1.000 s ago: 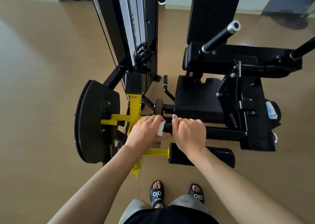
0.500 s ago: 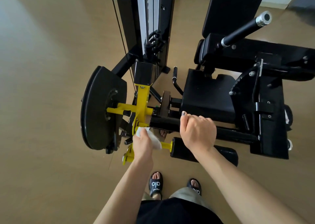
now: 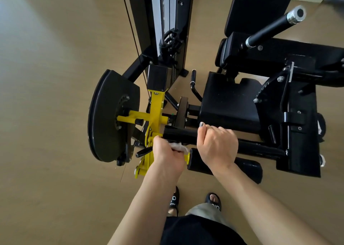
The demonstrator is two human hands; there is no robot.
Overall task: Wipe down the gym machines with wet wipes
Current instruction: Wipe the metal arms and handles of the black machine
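Note:
A black leg machine with a yellow lever arm (image 3: 155,114) stands in front of me. My left hand (image 3: 166,156) is closed on a crumpled white wet wipe (image 3: 178,146) and presses it against the underside of the upper black roller bar (image 3: 179,133), beside the yellow arm. My right hand (image 3: 217,144) grips that same bar from above, a little to the right. A second black padded roller (image 3: 247,167) lies just below my hands.
A black cam disc (image 3: 109,118) stands at the left. The weight stack tower (image 3: 163,21) rises behind, with the black seat (image 3: 229,103) and a chrome-tipped handle (image 3: 275,27) to the right. Tan floor surrounds the machine. My sandalled feet (image 3: 193,201) are below.
My left hand with the wipe dropped from the roller bar to the yellow arm, then moved right, under the bar's end. My right hand kept its grip. The view came closer.

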